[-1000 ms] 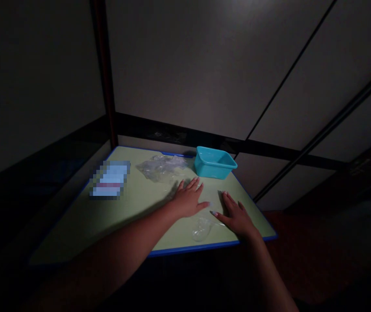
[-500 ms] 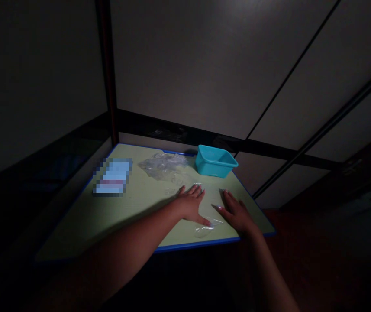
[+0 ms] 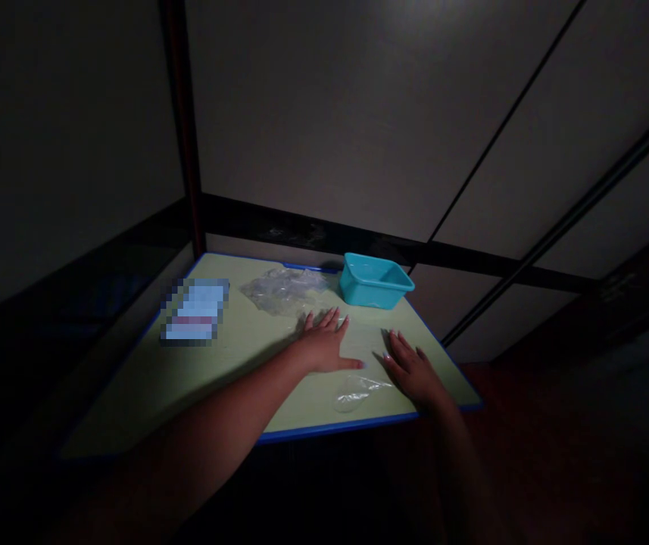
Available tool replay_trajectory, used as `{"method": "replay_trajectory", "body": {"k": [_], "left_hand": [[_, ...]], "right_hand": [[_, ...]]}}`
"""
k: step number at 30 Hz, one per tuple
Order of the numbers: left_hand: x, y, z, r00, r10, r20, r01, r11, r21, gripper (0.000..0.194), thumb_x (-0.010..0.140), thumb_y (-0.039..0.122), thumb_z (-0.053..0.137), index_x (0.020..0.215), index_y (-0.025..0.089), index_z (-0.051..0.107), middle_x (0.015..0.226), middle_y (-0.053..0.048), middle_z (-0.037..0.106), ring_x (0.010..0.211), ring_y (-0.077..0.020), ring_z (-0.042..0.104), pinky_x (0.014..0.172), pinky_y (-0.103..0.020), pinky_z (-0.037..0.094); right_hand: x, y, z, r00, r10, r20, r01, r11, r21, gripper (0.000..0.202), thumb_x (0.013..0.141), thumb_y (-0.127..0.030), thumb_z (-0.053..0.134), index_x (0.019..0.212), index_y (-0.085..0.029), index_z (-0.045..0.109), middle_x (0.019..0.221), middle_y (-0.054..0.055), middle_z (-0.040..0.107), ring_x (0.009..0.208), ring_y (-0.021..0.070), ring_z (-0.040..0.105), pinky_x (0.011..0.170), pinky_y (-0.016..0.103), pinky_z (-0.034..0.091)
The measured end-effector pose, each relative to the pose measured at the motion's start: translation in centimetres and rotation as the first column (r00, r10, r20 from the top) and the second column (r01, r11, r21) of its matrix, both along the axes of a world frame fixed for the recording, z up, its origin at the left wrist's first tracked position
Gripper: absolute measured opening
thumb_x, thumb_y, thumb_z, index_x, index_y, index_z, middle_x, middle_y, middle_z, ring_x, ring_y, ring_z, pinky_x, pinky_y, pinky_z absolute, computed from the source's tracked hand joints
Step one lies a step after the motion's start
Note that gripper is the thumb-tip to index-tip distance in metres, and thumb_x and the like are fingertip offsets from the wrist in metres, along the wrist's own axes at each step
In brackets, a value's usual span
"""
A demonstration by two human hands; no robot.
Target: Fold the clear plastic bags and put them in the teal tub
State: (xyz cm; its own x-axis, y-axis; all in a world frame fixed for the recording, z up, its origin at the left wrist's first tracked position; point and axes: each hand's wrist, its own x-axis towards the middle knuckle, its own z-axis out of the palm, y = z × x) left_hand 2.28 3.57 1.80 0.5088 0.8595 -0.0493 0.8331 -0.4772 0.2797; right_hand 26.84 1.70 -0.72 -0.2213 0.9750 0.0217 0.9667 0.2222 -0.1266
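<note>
Clear plastic (image 3: 354, 393): far edges indistinct; phone-like object (image 3: 195, 309) pixelated.

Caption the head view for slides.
Left hand and right hand palm-down over a blue-edged table near clear film, with crumpled plastic and a turquoise tub beyond.

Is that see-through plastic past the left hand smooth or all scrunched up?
Scrunched up: the clear plastic beyond the left hand lies in a wrinkled patch on the table, with shiny, uneven creases.

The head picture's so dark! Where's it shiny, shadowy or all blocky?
In the head view, dim overall: glints on the crumpled clear plastic and the smaller clear piece; a shadow on the table along the left forearm; coarse blocks over the pale rectangle.
</note>
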Motion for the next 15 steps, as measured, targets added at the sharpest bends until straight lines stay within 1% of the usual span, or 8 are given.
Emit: {"method": "replay_trajectory", "body": {"k": [1, 3, 6, 8, 10, 12, 15], "left_hand": [[0.3, -0.2, 0.0, 1.0, 0.011, 0.028, -0.012, 0.999, 0.053, 0.102, 0.071, 0.081, 0.03, 0.146, 0.015, 0.009, 0.151, -0.016, -0.001, 0.139, -0.0281, -0.004, 0.106, -0.059, -0.001], [1.2, -0.9, 0.0, 0.998, -0.009, 0.07, 0.0, 0.99, 0.14, 0.093, 0.077, 0.077, 0.024, 0.146, 0.014, 0.013, 0.151, -0.015, 0.001, 0.14, -0.0255, -0.004, 0.107, -0.057, -0.001], [2.4, -1.9, -0.4, 0.99, -0.11, 0.086, 0.092, 0.978, 0.185, 0.089, 0.079, 0.075, 0.023, 0.146, 0.016, 0.014, 0.152, -0.012, 0.0, 0.14, -0.0241, -0.002, 0.108, -0.056, 0.001], [2.9, -2.3, -0.9, 0.982, -0.175, 0.071, 0.162, 0.973, 0.162, 0.089, 0.079, 0.075, 0.024, 0.146, 0.018, 0.015, 0.152, -0.01, 0.001, 0.14, -0.0246, 0.0, 0.108, -0.057, 0.001], [3.1, -2.5, -1.3, 0.977, -0.206, 0.044, 0.2, 0.973, 0.117, 0.089, 0.078, 0.075, 0.025, 0.146, 0.018, 0.015, 0.152, -0.01, 0.003, 0.14, -0.0252, 0.002, 0.107, -0.058, 0.0], [3.0, -2.5, -1.6, 0.977, -0.214, 0.022, 0.212, 0.974, 0.075, 0.09, 0.078, 0.075, 0.025, 0.146, 0.018, 0.015, 0.152, -0.011, 0.006, 0.14, -0.0251, 0.004, 0.107, -0.058, 0.0], [2.7, -2.4, -1.7, 0.975, -0.222, 0.011, 0.222, 0.974, 0.044, 0.093, 0.076, 0.077, 0.025, 0.146, 0.017, 0.013, 0.151, -0.011, 0.005, 0.14, -0.0248, 0.005, 0.107, -0.058, 0.003]], "right_hand": [[0.0, 0.0, 0.0, 1.0, 0.001, -0.003, -0.001, 1.0, 0.003, 0.059, 0.093, -0.045, 0.022, 0.146, -0.021, 0.013, 0.15, 0.008, 0.018, 0.139, 0.0212, 0.012, 0.108, 0.052, 0.017], [-0.1, -0.1, 0.1, 1.0, 0.0, -0.012, 0.001, 1.0, 0.009, 0.056, 0.094, -0.042, 0.021, 0.146, -0.021, 0.014, 0.15, 0.006, 0.019, 0.139, 0.02, 0.012, 0.108, 0.052, 0.017], [0.0, -0.2, 0.1, 1.0, 0.008, -0.019, -0.007, 1.0, 0.022, 0.054, 0.095, -0.038, 0.021, 0.146, -0.022, 0.014, 0.15, 0.006, 0.02, 0.139, 0.019, 0.012, 0.108, 0.051, 0.018], [0.0, -0.2, 0.1, 1.0, 0.017, -0.012, -0.016, 0.999, 0.033, 0.053, 0.095, -0.037, 0.02, 0.146, -0.023, 0.014, 0.15, 0.006, 0.021, 0.139, 0.0188, 0.012, 0.108, 0.051, 0.019], [-0.1, -0.2, 0.1, 1.0, 0.021, 0.001, -0.021, 0.999, 0.034, 0.053, 0.095, -0.037, 0.021, 0.146, -0.024, 0.014, 0.15, 0.005, 0.022, 0.139, 0.0189, 0.012, 0.108, 0.051, 0.019], [-0.2, -0.2, 0.3, 0.999, 0.023, 0.022, -0.024, 0.999, 0.026, 0.052, 0.095, -0.036, 0.022, 0.145, -0.025, 0.016, 0.15, 0.004, 0.023, 0.139, 0.0191, 0.012, 0.107, 0.052, 0.018], [-0.4, -0.3, 0.4, 0.999, 0.02, 0.05, -0.02, 1.0, 0.019, 0.051, 0.095, -0.036, 0.021, 0.145, -0.025, 0.019, 0.149, 0.003, 0.023, 0.139, 0.0193, 0.012, 0.107, 0.053, 0.018]]}}
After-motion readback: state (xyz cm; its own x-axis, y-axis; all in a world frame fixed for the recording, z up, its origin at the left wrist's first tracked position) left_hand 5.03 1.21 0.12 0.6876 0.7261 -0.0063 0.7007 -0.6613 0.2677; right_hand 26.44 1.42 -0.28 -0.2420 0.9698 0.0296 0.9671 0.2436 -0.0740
